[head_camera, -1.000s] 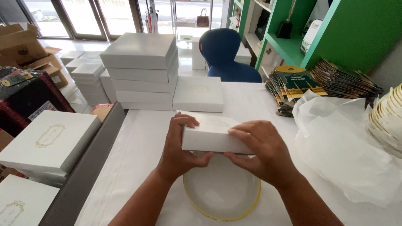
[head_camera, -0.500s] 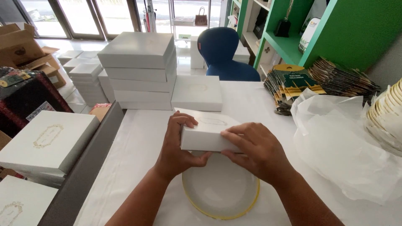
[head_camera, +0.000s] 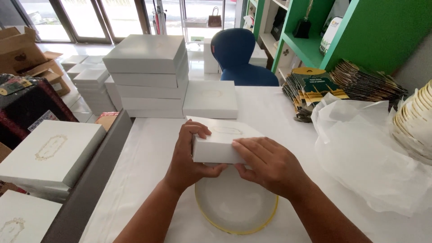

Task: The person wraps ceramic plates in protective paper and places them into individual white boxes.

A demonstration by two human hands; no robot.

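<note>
Spread over the middle and lower frame: a white-covered bench (head_camera: pixel 148 148). At upper left on it, a tall stack of white boxes (head_camera: pixel 148 76), with a single flat box (head_camera: pixel 210 99) just beside it towards the centre. At right, a crumpled clear plastic sheet (head_camera: pixel 360 148), reaching to a pile of gold-rimmed plates (head_camera: pixel 416 121) at the right edge.

Low in the centre, lying flat on the bench: a white plate (head_camera: pixel 234 207) with a yellow rim, its far part hidden by the hands. Just above that far part, at the frame's centre: a small white box (head_camera: pixel 216 144), lid on, held level between both hands.

Left hand (head_camera: pixel 186 159): grip clamped on the box's left end, fingers over the top, thumb under the near edge. Right hand (head_camera: pixel 267 166): grip closed over the near right corner, fingers flat along the front face.

Seemingly mid-handling of the box over the plate. Calls for a level, even hold from both sides and care with the plate right below.
</note>
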